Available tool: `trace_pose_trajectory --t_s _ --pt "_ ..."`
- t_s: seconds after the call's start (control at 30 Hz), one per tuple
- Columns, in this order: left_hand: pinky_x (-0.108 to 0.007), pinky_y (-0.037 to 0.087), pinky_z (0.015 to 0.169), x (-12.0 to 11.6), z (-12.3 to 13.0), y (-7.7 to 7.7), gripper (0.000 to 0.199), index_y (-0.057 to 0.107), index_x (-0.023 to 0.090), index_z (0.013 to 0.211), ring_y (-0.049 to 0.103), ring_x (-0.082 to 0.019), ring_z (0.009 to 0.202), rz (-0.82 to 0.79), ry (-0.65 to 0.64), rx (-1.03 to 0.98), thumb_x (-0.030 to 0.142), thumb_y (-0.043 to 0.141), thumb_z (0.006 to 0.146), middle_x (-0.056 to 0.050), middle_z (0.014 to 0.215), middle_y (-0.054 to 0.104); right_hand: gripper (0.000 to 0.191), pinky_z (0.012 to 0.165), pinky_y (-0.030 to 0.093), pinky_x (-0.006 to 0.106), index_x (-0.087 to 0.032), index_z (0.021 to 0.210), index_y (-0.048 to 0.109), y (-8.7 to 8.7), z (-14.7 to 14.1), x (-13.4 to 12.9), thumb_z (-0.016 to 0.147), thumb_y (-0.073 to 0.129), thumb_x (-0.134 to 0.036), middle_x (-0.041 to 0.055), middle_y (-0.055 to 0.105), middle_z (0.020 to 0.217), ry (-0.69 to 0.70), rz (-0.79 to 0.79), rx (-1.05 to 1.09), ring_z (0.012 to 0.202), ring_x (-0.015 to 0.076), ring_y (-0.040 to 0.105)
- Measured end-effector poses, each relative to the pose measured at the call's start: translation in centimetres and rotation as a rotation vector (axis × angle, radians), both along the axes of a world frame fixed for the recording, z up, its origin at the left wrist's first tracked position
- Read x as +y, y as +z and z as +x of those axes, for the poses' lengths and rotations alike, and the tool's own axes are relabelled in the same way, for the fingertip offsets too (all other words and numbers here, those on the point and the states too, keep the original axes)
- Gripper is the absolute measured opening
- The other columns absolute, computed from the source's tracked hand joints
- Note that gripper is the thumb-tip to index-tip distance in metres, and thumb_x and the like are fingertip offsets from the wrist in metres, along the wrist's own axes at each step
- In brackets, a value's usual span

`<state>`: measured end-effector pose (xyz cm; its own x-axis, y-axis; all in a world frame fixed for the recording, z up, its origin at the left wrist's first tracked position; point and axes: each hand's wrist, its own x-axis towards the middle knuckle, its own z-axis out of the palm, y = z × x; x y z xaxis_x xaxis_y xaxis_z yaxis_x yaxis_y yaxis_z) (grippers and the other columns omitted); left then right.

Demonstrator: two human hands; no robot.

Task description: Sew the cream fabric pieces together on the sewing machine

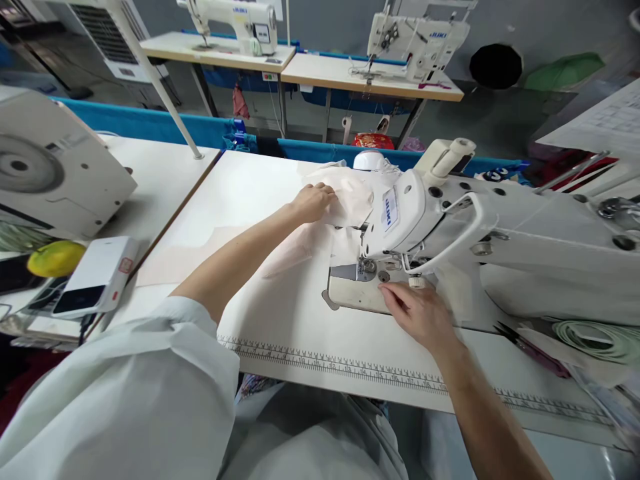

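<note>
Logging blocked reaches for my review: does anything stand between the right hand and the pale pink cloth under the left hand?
Yes, the sewing machine's needle end stands between the right hand and the cloth. Nothing visible separates the left hand from it.

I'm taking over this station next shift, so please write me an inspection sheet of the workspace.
Surface: white table, ruler strip along the front.
Job's things: pale pink fabric beside sewing machine.
Clutter: scissors and green coil right; yellow fruit and white device left.
Hands: left hand on fabric; right hand at machine bed.
Cables: dark cable by white device.
Surroundings: back-left machine, back-right machine.
</note>
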<state>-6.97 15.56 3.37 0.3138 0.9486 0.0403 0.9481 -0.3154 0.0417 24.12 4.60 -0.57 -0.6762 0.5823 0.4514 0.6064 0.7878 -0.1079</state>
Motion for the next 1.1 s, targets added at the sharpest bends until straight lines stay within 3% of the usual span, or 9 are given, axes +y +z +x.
trace_pose_trajectory --t_s 0.13,0.33,0.53,0.7,0.87,1.1 --pt "-0.039 0.044 0.102 -1.9 -2.8 0.9 0.048 0.057 0.014 0.133 0.050 -0.026 0.129 0.027 0.045 -0.050 0.010 0.040 0.088 -0.012 0.139 0.057 0.027 0.069 0.040 0.028 -0.019 0.091 0.071 0.2 0.0 0.0 0.100 0.047 -0.028 0.0019 0.073 0.070 0.007 -0.027 0.000 0.056 0.0124 0.060" --pt "-0.034 0.050 0.094 -8.3 -8.5 2.9 0.039 0.064 0.018 0.123 0.064 -0.024 0.111 -0.015 0.106 -0.148 0.029 0.043 0.093 -0.009 0.124 0.067 0.027 0.068 0.043 0.028 -0.020 0.093 0.072 0.6 -0.2 -0.1 0.100 0.047 -0.030 0.0029 0.074 0.073 0.025 -0.069 -0.002 0.059 0.0133 0.063" --pt "-0.031 0.050 0.082 -14.7 -11.8 2.3 0.034 0.068 0.020 0.112 0.065 -0.022 0.100 -0.013 0.116 -0.243 0.038 0.046 0.094 -0.006 0.111 0.072 0.026 0.069 0.047 0.028 -0.020 0.093 0.072 0.6 -0.3 0.0 0.099 0.048 -0.028 0.0041 0.076 0.077 0.012 -0.082 0.002 0.064 0.0152 0.068" --pt "-0.029 0.049 0.076 -16.8 -12.3 1.2 0.029 0.070 0.020 0.099 0.065 -0.021 0.094 0.024 0.192 -0.259 0.035 0.046 0.092 -0.006 0.100 0.073 0.023 0.068 0.048 0.029 -0.020 0.092 0.071 0.6 -0.4 0.0 0.098 0.050 -0.027 0.0038 0.077 0.081 0.029 -0.070 0.024 0.064 0.0157 0.069" --pt "-0.030 0.049 0.075 -17.8 -12.3 1.5 0.021 0.069 0.020 0.090 0.065 -0.020 0.089 0.062 0.295 -0.267 0.027 0.049 0.090 -0.006 0.092 0.072 0.026 0.067 0.048 0.031 -0.020 0.091 0.072 0.1 0.0 0.2 0.098 0.050 -0.032 0.0055 0.076 0.078 0.039 -0.045 0.049 0.063 0.0174 0.068" --pt "-0.029 0.050 0.071 -19.2 -6.9 0.5 0.019 0.068 0.019 0.089 0.064 -0.018 0.085 0.081 0.167 -0.349 0.024 0.049 0.093 -0.006 0.089 0.071 0.026 0.065 0.049 0.030 -0.020 0.092 0.072 0.2 -0.1 0.2 0.098 0.050 -0.032 0.0052 0.076 0.082 0.069 -0.024 0.033 0.061 0.0166 0.066"
